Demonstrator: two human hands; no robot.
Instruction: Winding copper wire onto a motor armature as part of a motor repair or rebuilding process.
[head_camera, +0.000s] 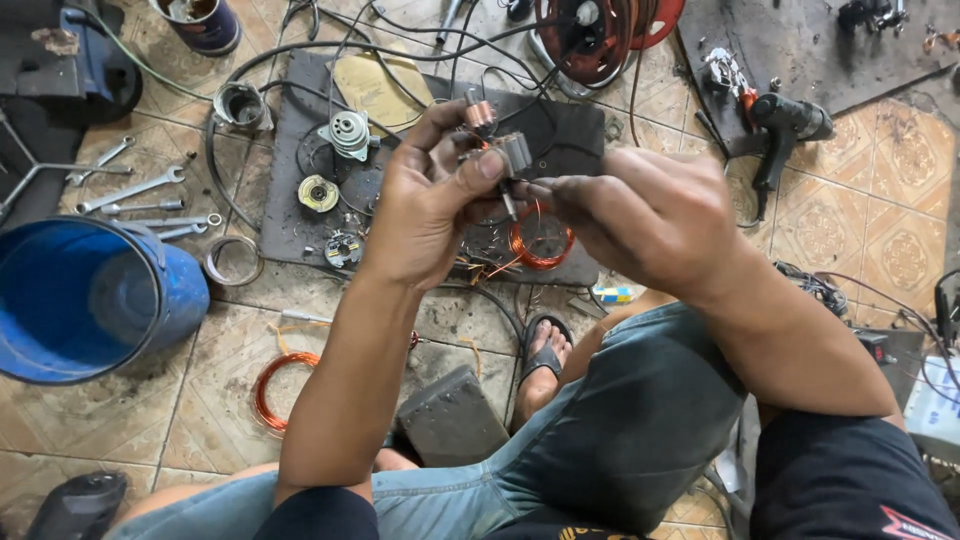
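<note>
Small motor core (500, 150) held up above the floor, roughly over the dark rubber mat (300, 215), between both hands. Grey metal body with a copper-wound section at its far end and a thin shaft protruding at its near end. Long axis tilted: copper end pointing up and away to the left, shaft end pointing down toward the knees.

Left hand (425, 205) closed around the core, thumb pressed across the grey body, fingers curled behind it. Right hand (640, 215) closed in a pinch just beside the core's lower end; exactly what sits between the fingertips not discernible, possibly fine wire.

Directly below the hands, a loose copper wire coil (541, 238) lying on the mat. Second copper coil (278, 385) on the bare tiles near the left forearm.

Surface: patterned beige floor tiles, heavily soiled. Mat scattered with small round motor parts and black cables. Several wrenches (135, 190) laid out on the tiles left of the mat, with a blue bucket (95, 300) on its side just below them. Power drill (785, 135) at upper right, on the edge of another dark mat. Red cable reel (600, 35) at top centre. Grey block (452, 415) between the legs, near a sandalled foot (545, 355). Seated posture, denim shorts, knees raised. Workshop-type floor setting; walls not in view.
</note>
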